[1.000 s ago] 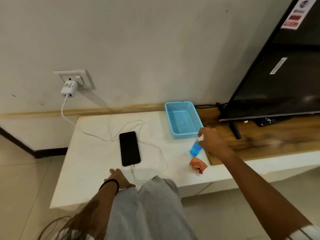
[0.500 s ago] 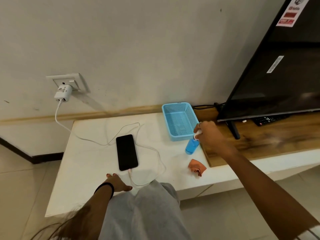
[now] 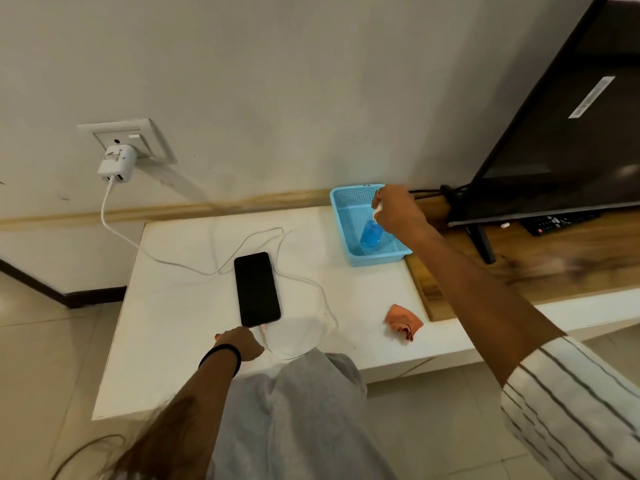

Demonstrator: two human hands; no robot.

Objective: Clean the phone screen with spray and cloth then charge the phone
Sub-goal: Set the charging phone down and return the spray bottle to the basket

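Right hand (image 3: 398, 211) holds spray bottle (image 3: 371, 233) in basket (image 3: 349, 216) — phone (image 3: 257, 289) plugged in.

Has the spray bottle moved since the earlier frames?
Yes. The spray bottle, held by the right hand, went from the tabletop beside the cloth into the blue basket.

I have a single view, from a wide-angle camera worn on the person's head. It looks forward and steeply down from above the white worktop (image 3: 180, 306), close enough that both forearms reach in from the bottom edge and a grey-clad knee fills the lower middle. It faces the wall (image 3: 277, 81), which takes up the upper half. The lens bends straight edges near the borders. A television (image 3: 571, 140) leans in at the right edge, floor tiles show at lower left.
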